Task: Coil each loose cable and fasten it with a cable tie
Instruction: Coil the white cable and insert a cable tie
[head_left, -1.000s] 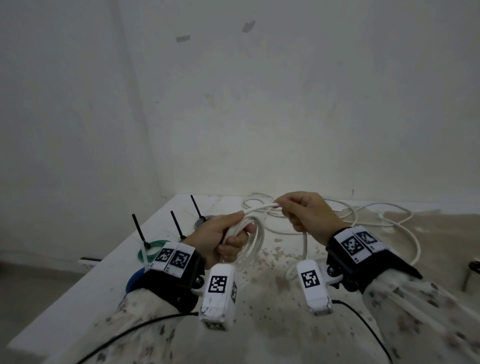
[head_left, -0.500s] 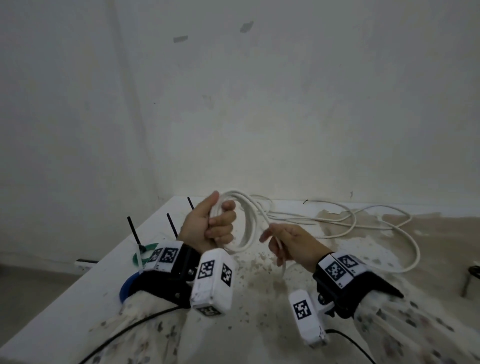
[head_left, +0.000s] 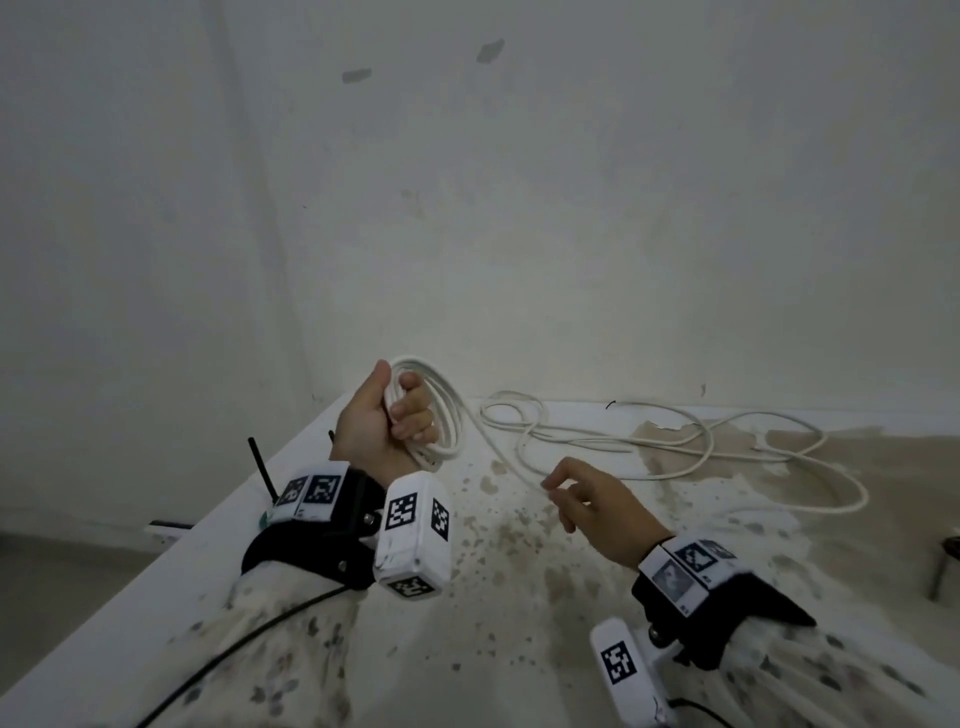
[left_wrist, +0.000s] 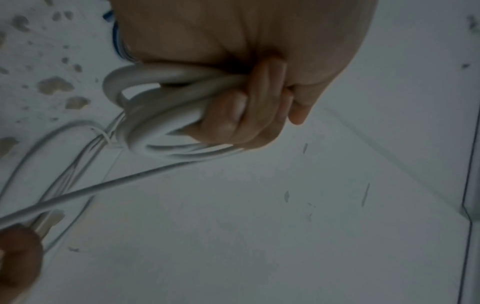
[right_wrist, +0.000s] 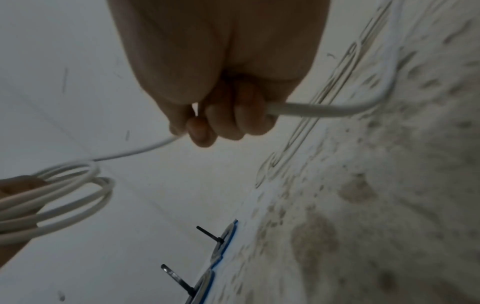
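Because the coil had to keep its shape while more cable was fed in, the left hand held it raised above the left part of the surface, fingers curled tight round several gathered loops. From the coil a single strand ran down and right to the right hand, which had its fingers closed loosely round the cable, probably so that the line could slide through as the next loop was drawn up. Beyond that hand the rest lay slack in wide, overlapping bends across the far and right side of the surface. It was a thin white cable, smooth and round, and looked fairly springy. No tie was on the coil yet.
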